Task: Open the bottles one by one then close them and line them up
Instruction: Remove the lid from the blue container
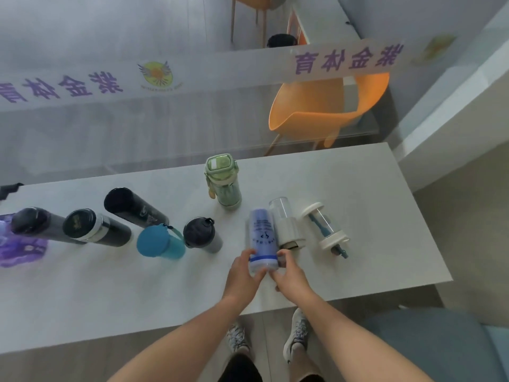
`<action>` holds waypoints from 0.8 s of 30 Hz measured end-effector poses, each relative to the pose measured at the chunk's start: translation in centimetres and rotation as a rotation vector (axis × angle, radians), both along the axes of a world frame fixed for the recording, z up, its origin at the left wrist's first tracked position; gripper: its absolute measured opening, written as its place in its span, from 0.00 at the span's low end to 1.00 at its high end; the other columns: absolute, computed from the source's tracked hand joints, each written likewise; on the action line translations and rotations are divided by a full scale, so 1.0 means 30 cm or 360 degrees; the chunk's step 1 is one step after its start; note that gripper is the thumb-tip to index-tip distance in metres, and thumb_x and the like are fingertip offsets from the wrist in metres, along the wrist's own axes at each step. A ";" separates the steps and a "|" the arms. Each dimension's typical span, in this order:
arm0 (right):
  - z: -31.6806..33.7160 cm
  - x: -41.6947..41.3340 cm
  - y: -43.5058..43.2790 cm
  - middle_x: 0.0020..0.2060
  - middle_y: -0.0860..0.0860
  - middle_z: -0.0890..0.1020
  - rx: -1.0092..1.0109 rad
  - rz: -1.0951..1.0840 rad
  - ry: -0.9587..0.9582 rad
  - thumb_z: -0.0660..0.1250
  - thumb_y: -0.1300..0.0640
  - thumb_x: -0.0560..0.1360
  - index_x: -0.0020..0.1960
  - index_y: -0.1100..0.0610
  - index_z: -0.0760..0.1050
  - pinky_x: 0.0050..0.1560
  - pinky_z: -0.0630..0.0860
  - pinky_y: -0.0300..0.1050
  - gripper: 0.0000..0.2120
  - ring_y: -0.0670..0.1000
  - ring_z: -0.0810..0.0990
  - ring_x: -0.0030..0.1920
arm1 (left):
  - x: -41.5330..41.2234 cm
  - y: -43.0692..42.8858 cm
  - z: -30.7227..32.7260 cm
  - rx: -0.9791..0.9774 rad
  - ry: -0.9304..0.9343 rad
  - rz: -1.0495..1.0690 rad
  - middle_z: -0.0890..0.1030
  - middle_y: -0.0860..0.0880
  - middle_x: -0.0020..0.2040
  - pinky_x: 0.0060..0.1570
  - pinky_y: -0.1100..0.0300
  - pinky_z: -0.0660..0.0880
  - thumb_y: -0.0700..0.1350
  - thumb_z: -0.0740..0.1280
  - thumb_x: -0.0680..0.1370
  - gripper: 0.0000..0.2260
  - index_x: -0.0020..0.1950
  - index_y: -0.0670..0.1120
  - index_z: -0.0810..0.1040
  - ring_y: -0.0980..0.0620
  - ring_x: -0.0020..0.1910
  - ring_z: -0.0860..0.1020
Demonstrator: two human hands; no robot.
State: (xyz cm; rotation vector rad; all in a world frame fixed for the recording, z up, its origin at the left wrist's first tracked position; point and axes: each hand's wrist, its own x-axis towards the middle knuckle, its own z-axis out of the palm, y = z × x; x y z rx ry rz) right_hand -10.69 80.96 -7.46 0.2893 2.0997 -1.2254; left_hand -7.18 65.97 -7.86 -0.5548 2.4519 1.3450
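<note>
Hands (pixel 265 271) gripping blue bottle (pixel 262 238), clear bottle (pixel 285 224) touching, dumbbell bottle (pixel 325 227) beside

Both forearms bare, extended forward from bottom edge, converging toward centre. Left hand (pixel 242 271) palm turned inward, fingers curled around left side of bottle (pixel 263 241), thumb up top. Right hand (pixel 289 271) opposite, fingers wrapped on right side near bottle's lower end. Wrists near level, close together.

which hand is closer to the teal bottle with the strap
Left. The left hand grips the blue bottle on the side facing the teal bottle; the right hand holds the far side, farther away.
</note>
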 end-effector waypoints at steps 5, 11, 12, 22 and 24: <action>0.137 -0.034 0.033 0.51 0.51 0.80 -0.0111 0.0149 0.0002 0.70 0.49 0.77 0.66 0.45 0.65 0.37 0.81 0.41 0.21 0.50 0.81 0.45 | 0.018 0.016 0.134 -0.0172 0.0121 0.0114 0.71 0.51 0.61 0.47 0.69 0.68 0.54 0.69 0.77 0.21 0.68 0.55 0.68 0.56 0.53 0.73; 0.270 -0.119 0.022 0.46 0.57 0.84 -0.0217 0.0162 0.0009 0.67 0.50 0.78 0.67 0.54 0.70 0.34 0.77 0.39 0.19 0.48 0.77 0.33 | -0.016 0.001 0.227 -0.0281 0.0349 0.0227 0.76 0.53 0.58 0.47 0.60 0.78 0.55 0.68 0.78 0.19 0.66 0.56 0.68 0.55 0.47 0.78; 0.282 -0.135 0.016 0.46 0.57 0.85 -0.0219 0.0161 0.0014 0.66 0.51 0.78 0.67 0.54 0.70 0.34 0.77 0.40 0.19 0.48 0.77 0.32 | -0.033 -0.002 0.236 -0.0293 0.0363 0.0236 0.76 0.54 0.58 0.48 0.60 0.78 0.54 0.67 0.78 0.18 0.67 0.57 0.69 0.56 0.47 0.78; 0.297 -0.176 0.043 0.46 0.57 0.85 -0.0248 0.0127 0.0063 0.69 0.54 0.77 0.62 0.56 0.75 0.32 0.76 0.39 0.15 0.49 0.78 0.32 | -0.091 -0.007 0.264 -0.0704 0.0379 -0.0103 0.71 0.52 0.63 0.47 0.61 0.77 0.50 0.61 0.81 0.10 0.62 0.55 0.73 0.53 0.55 0.74; 0.286 -0.177 0.081 0.45 0.57 0.84 -0.0205 0.0089 0.0098 0.68 0.55 0.78 0.58 0.59 0.77 0.32 0.76 0.39 0.11 0.49 0.78 0.32 | -0.085 -0.001 0.263 -0.0757 0.0387 -0.0107 0.71 0.50 0.64 0.48 0.60 0.76 0.46 0.61 0.80 0.11 0.62 0.53 0.74 0.50 0.57 0.71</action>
